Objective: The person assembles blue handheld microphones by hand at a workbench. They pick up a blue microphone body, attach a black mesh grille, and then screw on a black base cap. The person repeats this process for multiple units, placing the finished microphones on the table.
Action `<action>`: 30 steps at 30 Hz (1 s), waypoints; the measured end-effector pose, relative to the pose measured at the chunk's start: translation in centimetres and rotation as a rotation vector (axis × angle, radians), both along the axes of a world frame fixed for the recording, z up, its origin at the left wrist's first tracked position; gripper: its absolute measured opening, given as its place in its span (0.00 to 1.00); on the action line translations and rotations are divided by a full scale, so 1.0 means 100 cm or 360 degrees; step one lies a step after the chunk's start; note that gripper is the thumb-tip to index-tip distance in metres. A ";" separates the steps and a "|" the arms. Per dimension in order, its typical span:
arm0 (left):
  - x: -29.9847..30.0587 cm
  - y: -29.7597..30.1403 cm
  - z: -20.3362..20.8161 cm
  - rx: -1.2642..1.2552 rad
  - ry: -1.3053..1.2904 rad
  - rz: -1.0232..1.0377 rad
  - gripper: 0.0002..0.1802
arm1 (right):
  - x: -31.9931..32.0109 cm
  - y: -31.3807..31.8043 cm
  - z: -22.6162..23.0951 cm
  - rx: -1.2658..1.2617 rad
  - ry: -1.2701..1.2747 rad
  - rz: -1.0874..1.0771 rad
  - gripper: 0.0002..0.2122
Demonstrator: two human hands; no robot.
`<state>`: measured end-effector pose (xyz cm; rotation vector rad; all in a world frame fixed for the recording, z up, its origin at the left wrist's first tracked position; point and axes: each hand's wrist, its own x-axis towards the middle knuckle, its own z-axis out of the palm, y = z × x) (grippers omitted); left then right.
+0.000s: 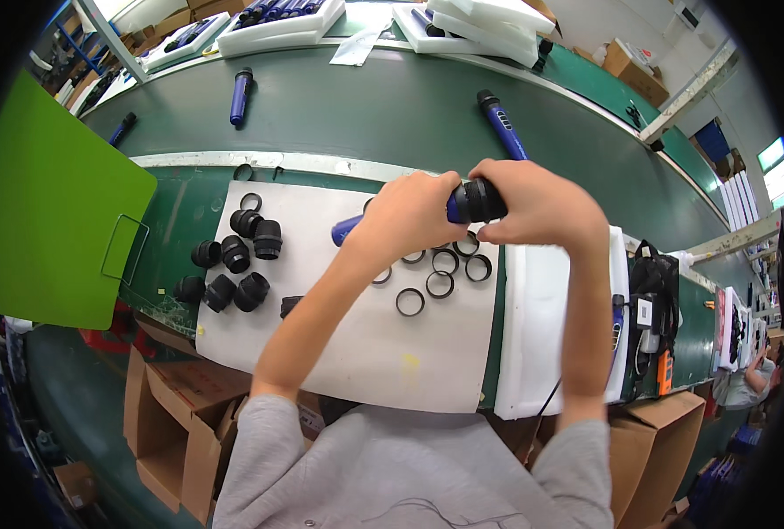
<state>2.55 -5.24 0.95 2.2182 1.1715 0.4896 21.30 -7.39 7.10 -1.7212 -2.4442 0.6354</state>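
My left hand [408, 212] is wrapped round the blue body of a microphone [348, 230], held nearly level above the white sheet [357, 357]. At its right end is a black microphone head [477, 201], gripped by the fingers and thumb of my right hand [542, 204]. Below my hands lie several thin black rings [440, 284], some partly hidden by my fingers. Several loose black microphone heads [235, 254] are grouped on the left part of the sheet. Another black piece [291, 305] is half covered by my left forearm.
Blue microphones [242, 97] lie on the green belt [348, 115] beyond the bench. White foam trays [282, 28] stand behind it. A foam slab [533, 353] and a black bag [654, 286] are on the right. A green panel [52, 212] rises at left; cardboard boxes [180, 423] sit below.
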 end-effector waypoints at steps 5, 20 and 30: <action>0.005 -0.008 -0.002 0.0360 0.0150 -0.0241 0.18 | 0.005 -0.031 -0.053 0.0976 -0.0099 0.0131 0.18; 0.032 -0.025 -0.036 0.1150 0.0108 -0.0432 0.17 | 0.034 -0.051 -0.048 -0.0010 0.0071 -0.0289 0.18; 0.005 -0.032 -0.031 -0.0279 0.0272 -0.0643 0.17 | 0.029 -0.087 -0.080 0.0937 -0.0283 0.0207 0.12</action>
